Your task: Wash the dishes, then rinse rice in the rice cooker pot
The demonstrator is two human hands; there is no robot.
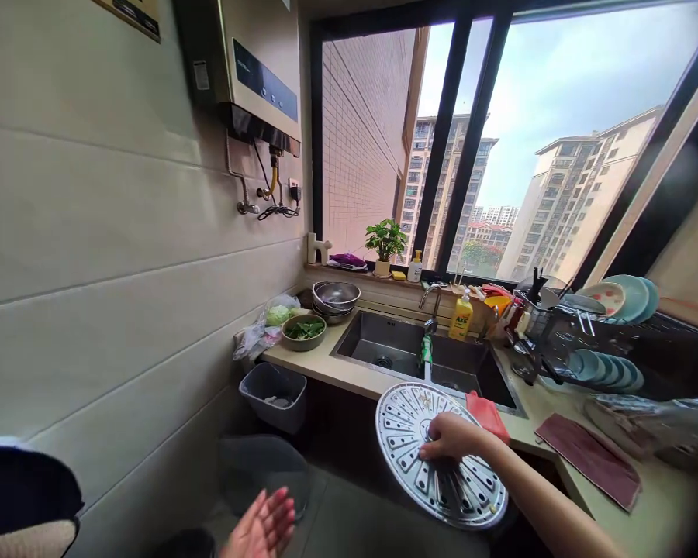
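My right hand (454, 443) is closed at the middle of a round slotted metal steamer plate (404, 422), apparently on a central grip that my fingers hide. The plate is tilted toward me, in front of the sink's near edge. My left hand (261, 527) is at the bottom of the view, palm up with fingers stretched out, and nothing lies on it. Just beyond it on the floor is a translucent dark bin (261, 469). Behind the plate, a red cloth (487, 417) hangs over the counter edge.
The steel double sink (361, 341) has a faucet (433, 306) and a yellow soap bottle (461, 316) behind it. A bowl of leafy greens (303, 333) and stacked metal bowls (336, 298) stand left. A grey bin (274, 395) hangs below. A dish rack (593, 333) stands right.
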